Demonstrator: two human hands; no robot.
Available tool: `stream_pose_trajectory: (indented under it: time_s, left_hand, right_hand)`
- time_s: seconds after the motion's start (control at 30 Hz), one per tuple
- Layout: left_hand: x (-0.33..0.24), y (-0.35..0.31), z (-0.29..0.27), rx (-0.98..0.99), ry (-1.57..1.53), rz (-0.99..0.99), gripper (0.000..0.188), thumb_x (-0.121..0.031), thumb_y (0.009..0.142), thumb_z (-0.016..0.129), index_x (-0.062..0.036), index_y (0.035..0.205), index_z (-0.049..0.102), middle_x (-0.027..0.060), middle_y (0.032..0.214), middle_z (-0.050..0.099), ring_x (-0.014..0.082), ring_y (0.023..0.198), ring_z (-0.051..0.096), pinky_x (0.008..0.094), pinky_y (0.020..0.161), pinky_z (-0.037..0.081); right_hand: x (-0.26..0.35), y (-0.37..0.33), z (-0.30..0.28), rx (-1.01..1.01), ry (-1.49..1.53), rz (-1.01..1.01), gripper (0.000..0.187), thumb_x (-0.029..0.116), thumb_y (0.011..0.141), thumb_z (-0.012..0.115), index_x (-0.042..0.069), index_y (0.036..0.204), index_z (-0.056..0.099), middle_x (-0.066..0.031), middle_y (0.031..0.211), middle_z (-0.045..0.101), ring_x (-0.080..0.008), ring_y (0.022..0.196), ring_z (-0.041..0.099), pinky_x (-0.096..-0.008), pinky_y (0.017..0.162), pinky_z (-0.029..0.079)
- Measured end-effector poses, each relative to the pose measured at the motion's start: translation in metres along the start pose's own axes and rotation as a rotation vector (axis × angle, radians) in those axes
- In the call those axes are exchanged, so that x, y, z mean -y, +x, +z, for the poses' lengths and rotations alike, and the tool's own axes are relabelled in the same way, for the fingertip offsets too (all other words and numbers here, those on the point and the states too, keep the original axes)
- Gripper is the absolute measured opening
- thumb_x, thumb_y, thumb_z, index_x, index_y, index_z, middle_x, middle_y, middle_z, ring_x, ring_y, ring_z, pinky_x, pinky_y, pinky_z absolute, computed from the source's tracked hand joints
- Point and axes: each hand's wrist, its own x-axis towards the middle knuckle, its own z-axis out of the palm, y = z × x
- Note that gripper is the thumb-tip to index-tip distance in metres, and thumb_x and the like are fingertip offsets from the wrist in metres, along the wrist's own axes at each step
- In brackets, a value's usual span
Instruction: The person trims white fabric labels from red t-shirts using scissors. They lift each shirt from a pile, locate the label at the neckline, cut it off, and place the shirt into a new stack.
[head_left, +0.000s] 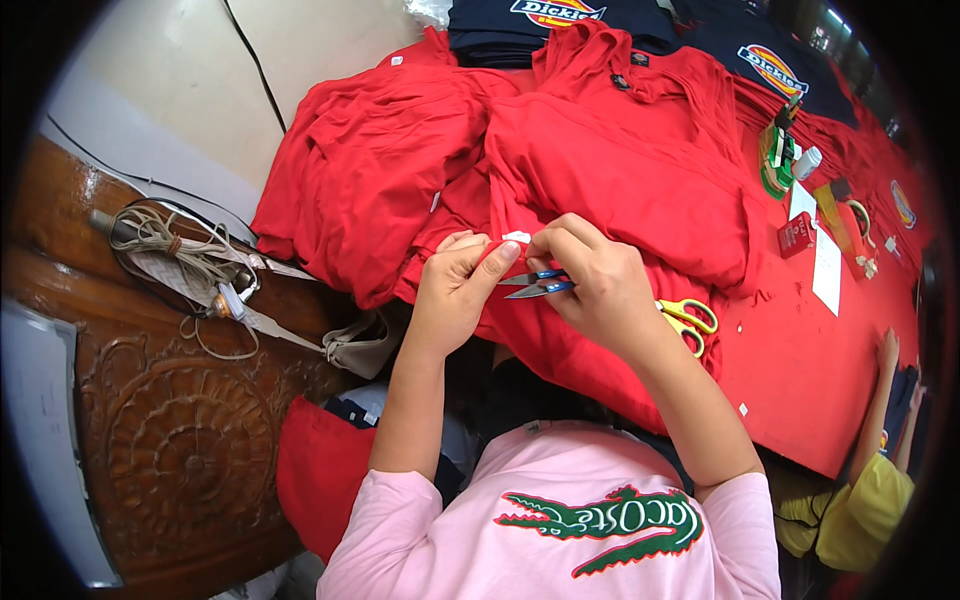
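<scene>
My left hand (455,285) pinches a fold of a red garment (610,180), close to a small white label (516,237) on the cloth. In my right hand (590,280) is a small blue thread snipper (530,284), its blades pointing left toward my left fingers. Both hands meet over the near edge of the red cloth pile. Yellow-handled scissors (690,320) lie just right of my right wrist, partly hidden by it.
More red garments (370,170) are heaped to the left. Dark blue shirts (545,25) lie stacked at the back. A carved wooden cabinet (160,420) with a coiled cord (175,245) stands left. Small red box (797,235), tape dispenser (776,155) and paper slips sit right. Another person's arm (875,410) reaches in there.
</scene>
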Motion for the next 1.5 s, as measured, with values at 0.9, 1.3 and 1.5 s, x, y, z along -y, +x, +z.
stream_pose_trajectory:
  time_s: [0.9,1.3,1.5]
  left_hand:
    - [-0.006,-0.001,0.006,0.066,-0.056,0.089,0.021,-0.020,0.101,0.074,-0.0018,0.091,0.077,-0.0004,0.075,0.057,0.0121,0.078,0.054,0.0363,0.102,0.037]
    - [-0.010,-0.006,0.004,0.017,-0.427,-0.056,0.019,-0.016,0.104,0.072,0.0007,0.094,0.076,-0.0030,0.092,0.060,0.0081,0.091,0.050,0.0270,0.088,0.040]
    - [-0.011,-0.006,0.005,0.033,-0.438,-0.052,0.019,-0.015,0.104,0.072,0.0011,0.096,0.078,-0.0024,0.092,0.061,0.0087,0.092,0.050,0.0275,0.088,0.040]
  right_hand:
    - [0.008,-0.008,-0.027,0.262,0.531,0.232,0.010,0.004,0.093,0.075,-0.001,0.096,0.066,-0.0090,0.087,0.063,-0.0158,0.080,0.060,-0.0316,0.073,0.048]
    - [0.011,-0.031,-0.028,-0.079,0.334,0.295,0.034,0.016,0.089,0.085,0.006,0.119,0.069,-0.0067,0.105,0.074,-0.0217,0.096,0.070,-0.0362,0.087,0.055]
    - [0.012,-0.028,-0.017,-0.068,0.324,0.247,0.029,0.013,0.086,0.087,0.007,0.111,0.074,-0.0073,0.103,0.076,-0.0233,0.094,0.071,-0.0365,0.085,0.056]
